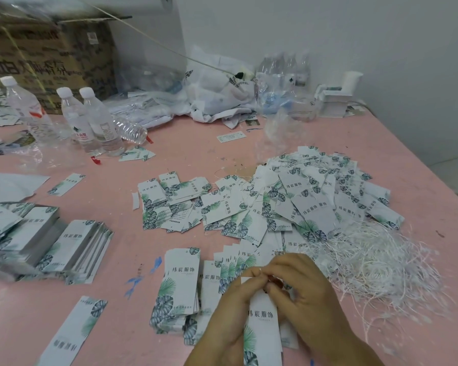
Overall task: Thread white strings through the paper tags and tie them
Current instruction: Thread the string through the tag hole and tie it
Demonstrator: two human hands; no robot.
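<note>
Here, tag (262, 315) between both hands (273, 294)

1. The paper tags (302, 202) are smooth white card printed with green leaves, faintly sheened.
2. The white strings (376, 260) look thin, matt and fibrous.
3. The table (169, 273) has a matt pink surface, scuffed and marked with blue.
4. The water bottles (90, 122) are clear glossy plastic with white caps.
5. The box (50, 54) is brown corrugated cardboard, dull.
6. The bags (217, 88) are crinkled, shiny plastic film.

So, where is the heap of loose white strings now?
In the head view, the strings lie on the pink table, at the right, just beyond the right hand, below the big tag pile.
</note>
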